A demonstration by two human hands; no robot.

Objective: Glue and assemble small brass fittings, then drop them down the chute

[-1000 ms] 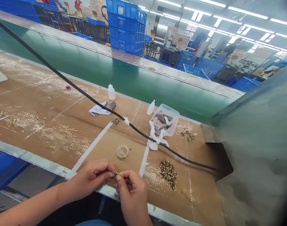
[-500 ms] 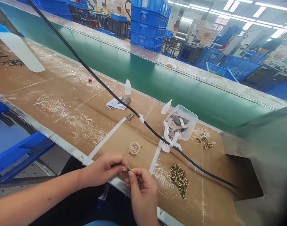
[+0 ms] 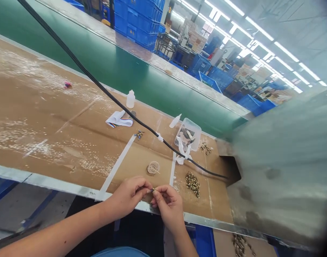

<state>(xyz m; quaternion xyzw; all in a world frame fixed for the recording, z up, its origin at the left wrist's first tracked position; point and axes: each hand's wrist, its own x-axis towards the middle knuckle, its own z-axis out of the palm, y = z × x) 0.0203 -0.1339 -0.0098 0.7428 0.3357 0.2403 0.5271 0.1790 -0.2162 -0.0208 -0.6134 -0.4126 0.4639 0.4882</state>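
small dark piece [image 3: 153,190], partly yellow, is pinched by left fingers [image 3: 143,193] and right fingers [image 3: 159,198].

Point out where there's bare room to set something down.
Between the left tape strip and round cup; also between the large parts pile and metal panel. Crowded: around the clear bin, with spouted bottle, white strips and cable close.

matt cardboard-like tabletop [image 3: 85,144]; smooth, glossy belt [image 3: 163,85]; translucent plastic tub [image 3: 197,136].
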